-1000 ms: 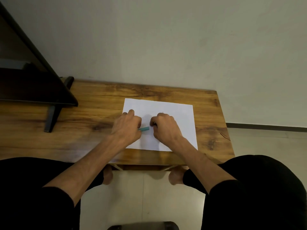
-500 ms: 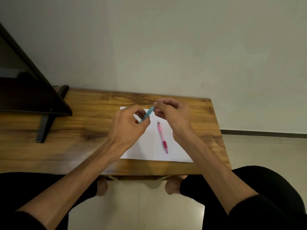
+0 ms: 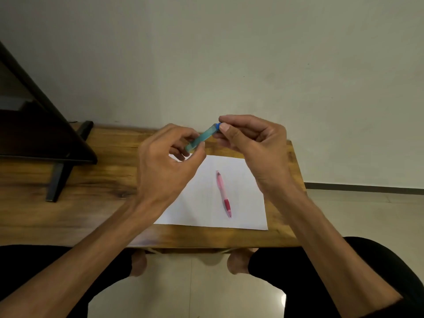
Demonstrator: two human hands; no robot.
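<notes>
At the left edge of the frame a dark screen (image 3: 46, 134) stands on the wooden surface (image 3: 103, 191). Near the middle, raised above the surface, the left hand (image 3: 167, 166) has its grip closed on the lower end of a small teal tube (image 3: 202, 138), which it pinches between thumb and fingers. The tube is tilted and rises to the right. The grip of the right hand (image 3: 254, 145) pinches its blue cap (image 3: 218, 125). Below the hands, a pink pen (image 3: 223, 193) lies on a white paper (image 3: 247, 203), and neither hand touches it.
</notes>
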